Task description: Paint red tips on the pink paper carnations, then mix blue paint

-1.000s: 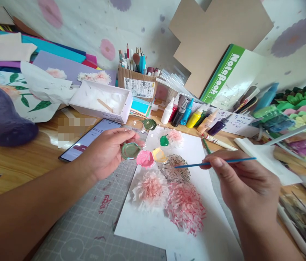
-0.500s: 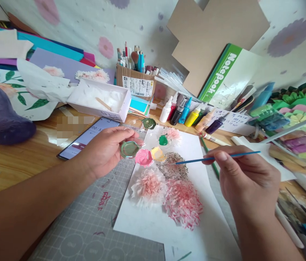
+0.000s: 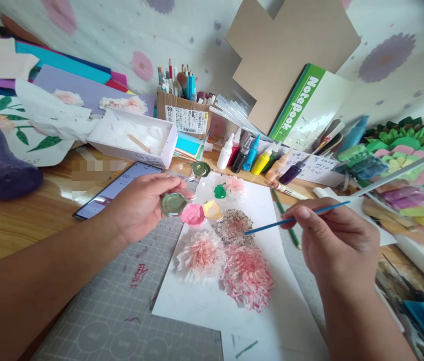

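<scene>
- The thin blue paintbrush (image 3: 294, 218) is pinched between thumb and fingers of the right hand (image 3: 332, 245); its tip hangs just above the speckled paper flower (image 3: 234, 226), and it is hard to tell if the tip touches the flower.
- The left hand (image 3: 140, 203) grips the edge of a clear paint palette (image 3: 192, 200), raised a little over the desk. The wells with green, pink and yellow paint sit just beside the fingertips.
- The step in hand seems to be the colouring of petals: the brush is between the palette and the flowers.
- The next move probably calls for a light, steady tip, either into one well or onto the petal edges, while the palette stays level.
- Two pink paper flowers (image 3: 227, 263) lie on the white sheet (image 3: 272, 321) below; paint bottles (image 3: 257, 159) stand behind, and a phone (image 3: 116, 188) is near the left wrist.
</scene>
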Available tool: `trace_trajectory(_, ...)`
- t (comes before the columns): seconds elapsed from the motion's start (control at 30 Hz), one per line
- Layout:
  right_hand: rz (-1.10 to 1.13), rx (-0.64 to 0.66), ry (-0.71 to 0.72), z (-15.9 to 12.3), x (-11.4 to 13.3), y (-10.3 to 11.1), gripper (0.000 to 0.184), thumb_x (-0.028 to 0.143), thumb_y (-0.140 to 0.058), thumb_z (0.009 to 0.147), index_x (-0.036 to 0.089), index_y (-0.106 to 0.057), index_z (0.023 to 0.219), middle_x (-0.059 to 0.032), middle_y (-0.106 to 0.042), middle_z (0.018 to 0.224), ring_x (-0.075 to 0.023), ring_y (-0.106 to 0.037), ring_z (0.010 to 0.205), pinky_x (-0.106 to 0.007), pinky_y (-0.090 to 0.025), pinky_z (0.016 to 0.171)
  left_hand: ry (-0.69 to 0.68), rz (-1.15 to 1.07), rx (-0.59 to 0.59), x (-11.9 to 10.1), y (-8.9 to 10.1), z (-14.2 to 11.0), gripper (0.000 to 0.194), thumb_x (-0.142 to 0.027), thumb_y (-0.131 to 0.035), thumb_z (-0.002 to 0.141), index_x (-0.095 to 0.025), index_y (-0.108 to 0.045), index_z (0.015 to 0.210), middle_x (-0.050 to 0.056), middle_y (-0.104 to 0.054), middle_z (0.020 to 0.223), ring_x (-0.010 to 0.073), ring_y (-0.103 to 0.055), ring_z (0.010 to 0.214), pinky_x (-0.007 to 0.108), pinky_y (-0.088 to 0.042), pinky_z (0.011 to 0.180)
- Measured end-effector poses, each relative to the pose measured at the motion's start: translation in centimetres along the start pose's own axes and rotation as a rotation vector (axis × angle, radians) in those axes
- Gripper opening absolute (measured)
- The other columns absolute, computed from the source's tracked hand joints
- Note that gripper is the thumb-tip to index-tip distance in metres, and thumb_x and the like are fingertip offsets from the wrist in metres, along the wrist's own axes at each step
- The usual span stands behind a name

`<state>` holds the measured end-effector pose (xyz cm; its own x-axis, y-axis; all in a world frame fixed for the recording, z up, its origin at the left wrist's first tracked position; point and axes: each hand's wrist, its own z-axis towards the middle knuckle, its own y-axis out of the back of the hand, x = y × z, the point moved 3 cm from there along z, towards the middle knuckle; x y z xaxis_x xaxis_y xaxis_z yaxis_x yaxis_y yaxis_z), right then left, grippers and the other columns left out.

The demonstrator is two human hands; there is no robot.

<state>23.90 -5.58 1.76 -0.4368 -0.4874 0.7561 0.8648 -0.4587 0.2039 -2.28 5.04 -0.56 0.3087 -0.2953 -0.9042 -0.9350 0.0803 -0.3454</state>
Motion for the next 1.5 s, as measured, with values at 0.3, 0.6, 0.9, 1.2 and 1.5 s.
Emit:
trace_trajectory(0.3,-0.250,0.085,0.029,-0.3,0.8,0.1,0.010,0.030,-0.075,0.087,0.025,-0.075,0.078,0.0010,-0.072,0.073,-0.0117,-0.054,0.054,-0.030,-0.040,0.052,-0.007,0.043,0.018,0.2,0.1,0.1,0.010,-0.022,-0.072,0.075,-0.013,-0.073,0.070,0.006,-0.073,0.066,0.0142,-0.064,0.058,0.025,-0.046,0.058)
trace_trajectory(0.6,-0.185,0.086,0.088,-0.2,0.8,-0.1,0.010,0.026,-0.073,0.089,0.026,-0.074,0.079,0.0014,-0.072,0.075,-0.0154,-0.064,0.065,-0.031,-0.045,0.058,-0.003,0.026,0.007,0.2,0.1,0.1,0.011,-0.021,-0.073,0.073,-0.013,-0.072,0.066,0.004,-0.071,0.065,0.0138,-0.065,0.061,0.023,-0.048,0.056)
trace_trajectory(0.9,-0.281,0.165,0.099,-0.1,1.3,-0.2,0.011,0.028,-0.071,0.089,0.025,-0.072,0.079,0.0018,-0.072,0.072,-0.0154,-0.065,0.066,-0.030,-0.045,0.059,-0.006,0.051,0.024,0.2,-0.1,0.0,0.012,-0.022,-0.071,0.075,-0.013,-0.072,0.067,0.007,-0.073,0.065,0.0135,-0.063,0.058,0.023,-0.047,0.056)
trace_trajectory(1.2,-0.222,0.219,0.122,-0.2,1.5,-0.2,0.009,0.021,-0.070,0.090,0.025,-0.071,0.083,0.0039,-0.072,0.076,-0.0123,-0.064,0.068,-0.028,-0.046,0.061,0.006,0.077,0.021,0.3,0.1,0.2,0.012,-0.026,-0.075,0.072,-0.016,-0.075,0.065,0.006,-0.074,0.065,0.0145,-0.066,0.059,0.022,-0.049,0.055)
trace_trajectory(1.5,-0.136,0.124,0.115,0.0,1.0,0.0,0.009,0.022,-0.071,0.089,0.025,-0.073,0.080,0.0010,-0.072,0.074,-0.0154,-0.065,0.067,-0.030,-0.047,0.060,0.015,0.068,0.045,0.6,0.1,0.2,0.013,-0.027,-0.076,0.072,-0.015,-0.075,0.066,0.007,-0.075,0.064,0.0144,-0.066,0.060,0.021,-0.049,0.055)
